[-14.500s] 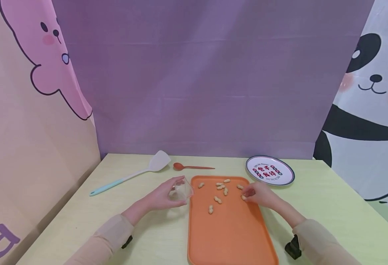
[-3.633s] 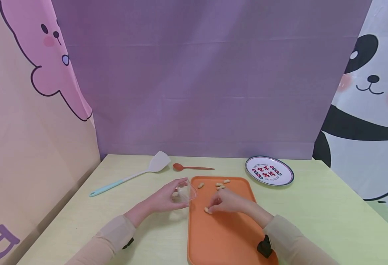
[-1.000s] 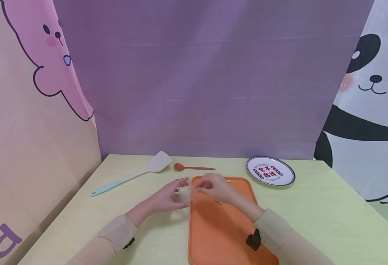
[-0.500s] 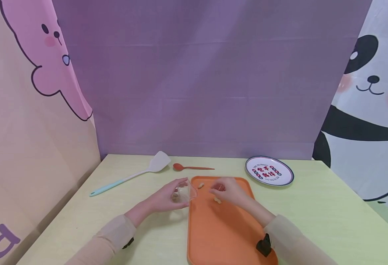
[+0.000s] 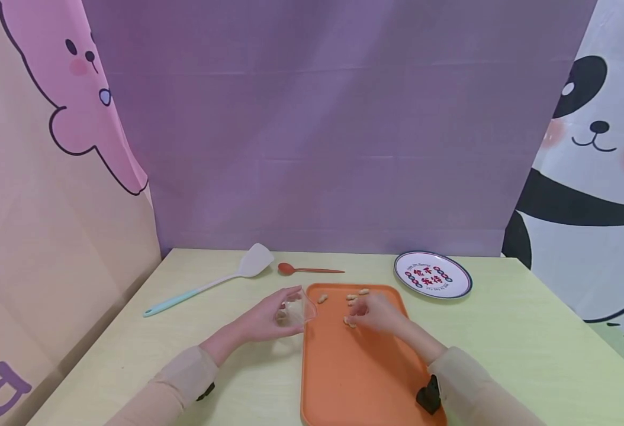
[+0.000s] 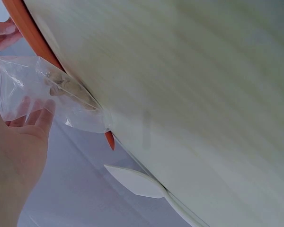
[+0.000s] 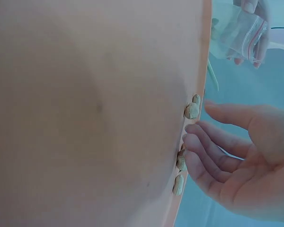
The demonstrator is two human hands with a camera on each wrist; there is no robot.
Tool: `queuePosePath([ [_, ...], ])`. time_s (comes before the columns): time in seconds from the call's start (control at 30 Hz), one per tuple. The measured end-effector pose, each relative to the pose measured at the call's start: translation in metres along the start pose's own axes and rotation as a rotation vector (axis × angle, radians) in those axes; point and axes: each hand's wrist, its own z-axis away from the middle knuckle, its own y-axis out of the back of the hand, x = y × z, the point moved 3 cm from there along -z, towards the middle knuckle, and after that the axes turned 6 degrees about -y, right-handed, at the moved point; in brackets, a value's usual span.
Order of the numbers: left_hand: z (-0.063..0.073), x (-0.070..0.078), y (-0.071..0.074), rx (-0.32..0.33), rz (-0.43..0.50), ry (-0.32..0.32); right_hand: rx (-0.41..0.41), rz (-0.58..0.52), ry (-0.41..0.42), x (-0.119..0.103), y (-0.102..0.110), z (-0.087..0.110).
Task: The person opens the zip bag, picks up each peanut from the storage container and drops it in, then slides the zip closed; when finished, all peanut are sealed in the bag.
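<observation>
My left hand [image 5: 269, 316] holds a clear zip bag [image 5: 295, 309] beside the tray's left edge, thumb and fingers spread at its mouth. Peanuts [image 6: 68, 87] show through the plastic in the left wrist view. Over the orange tray [image 5: 365, 373], my right hand [image 5: 380, 313] reaches down at a peanut [image 5: 349, 322], fingertips right by it. The right wrist view has the thumb and fingers of that hand [image 7: 255, 151] apart, with a peanut [image 7: 192, 111] just beyond the gap. Several more peanuts [image 5: 322, 299] lie near the tray's far end, some partly hidden by the right hand.
Behind the tray lies a red spoon [image 5: 286, 269]. A white spatula [image 5: 256, 260] with a light blue handle is at the left. An oval plate [image 5: 453, 290] with red lettering stands beyond the tray's far right corner. A purple cloth [image 5: 312, 148] hangs behind the table.
Fewer peanuts lie on the tray than at first. One second ago my right hand was at the bag's mouth; it has come back right and down to a peanut. The left hand stays put.
</observation>
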Motion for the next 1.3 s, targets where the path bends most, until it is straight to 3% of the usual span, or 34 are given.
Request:
queuePosePath([
  [0.4, 0.0, -0.0022, -0.0009, 0.005, 0.009, -0.001, -0.095, 0.03, 0.019, -0.0044, -0.0054, 0.0023],
  [0.83, -0.0004, -0.0013, -0.0006, 0.008, -0.003, -0.012, -0.09, 0.064, 0.069, -0.0093, -0.0035, 0.0028],
  [1.3, 0.0001, -0.0011, -0.0004, 0.002, -0.001, -0.01, -0.116, 0.039, 0.061, -0.0062, -0.0019, 0.0023],
])
